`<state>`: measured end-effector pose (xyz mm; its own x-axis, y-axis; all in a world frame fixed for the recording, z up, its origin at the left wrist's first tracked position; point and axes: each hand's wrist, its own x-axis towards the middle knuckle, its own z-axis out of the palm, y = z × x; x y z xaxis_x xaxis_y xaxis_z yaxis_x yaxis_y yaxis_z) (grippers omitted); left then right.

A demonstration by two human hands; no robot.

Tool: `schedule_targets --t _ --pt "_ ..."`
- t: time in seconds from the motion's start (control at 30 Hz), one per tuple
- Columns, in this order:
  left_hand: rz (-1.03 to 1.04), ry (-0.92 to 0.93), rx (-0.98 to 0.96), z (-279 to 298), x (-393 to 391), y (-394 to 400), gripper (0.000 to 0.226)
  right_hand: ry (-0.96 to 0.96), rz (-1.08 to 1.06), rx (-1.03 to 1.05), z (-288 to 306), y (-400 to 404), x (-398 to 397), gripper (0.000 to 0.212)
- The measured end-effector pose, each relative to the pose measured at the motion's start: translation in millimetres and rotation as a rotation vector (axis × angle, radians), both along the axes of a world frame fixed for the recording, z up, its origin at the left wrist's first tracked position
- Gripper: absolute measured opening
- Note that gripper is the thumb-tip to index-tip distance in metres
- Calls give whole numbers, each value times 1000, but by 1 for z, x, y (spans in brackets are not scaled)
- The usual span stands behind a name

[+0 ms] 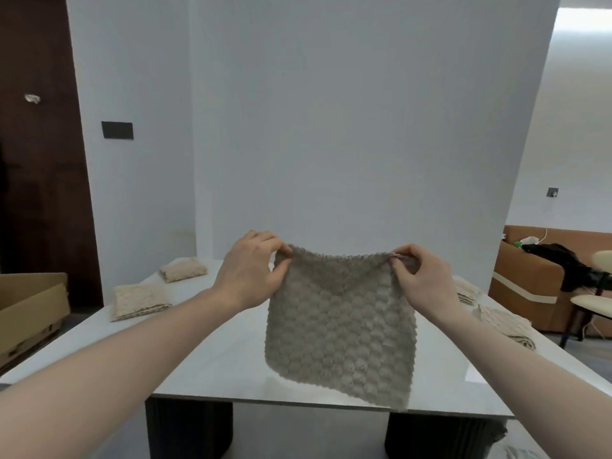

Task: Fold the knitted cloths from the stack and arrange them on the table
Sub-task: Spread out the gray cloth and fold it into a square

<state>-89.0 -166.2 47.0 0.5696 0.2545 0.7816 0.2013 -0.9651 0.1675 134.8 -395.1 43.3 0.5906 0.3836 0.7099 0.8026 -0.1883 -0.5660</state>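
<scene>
Holding grey knitted cloth, both hands

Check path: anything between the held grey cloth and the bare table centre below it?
Nothing visible. Left hand and right hand pinch the grey knitted cloth by its top corners above the table; the folded beige cloths lie off to the sides.

A home living-dining room: brown sofa and cream chair at right, dark wooden door at upper left, glossy worktop in the middle.
</scene>
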Motion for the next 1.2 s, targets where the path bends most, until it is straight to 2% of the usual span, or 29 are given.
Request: schedule_targets --t 0.03,0.17,0.3,0.4,0.47,0.8,1.0,1.2 --pt "-4 19 -27 -3 -5 -2 5 7 5 -23 -5 -4 -1 5" --pt "24 95 -177 -13 -16 -5 13 61 39 -151 -24 -17 -2 5" --pt "88 310 -329 -25 -12 2 30 60 69 -306 -41 -14 5 10" --pt "108 468 -368 -34 -4 10 19 54 70 -391 -50 -8 12 13" --pt "131 506 -380 -38 5 15 7 67 59 -411 -55 -2 18 12" --pt "272 394 -620 -48 60 32 11 135 -18 -433 -71 38 56 8" --pt "239 342 -833 -59 86 48 19 161 -53 -455 -85 53 80 9" --pt "182 303 -965 -73 105 52 23 172 -68 -476 -95 64 96 9"
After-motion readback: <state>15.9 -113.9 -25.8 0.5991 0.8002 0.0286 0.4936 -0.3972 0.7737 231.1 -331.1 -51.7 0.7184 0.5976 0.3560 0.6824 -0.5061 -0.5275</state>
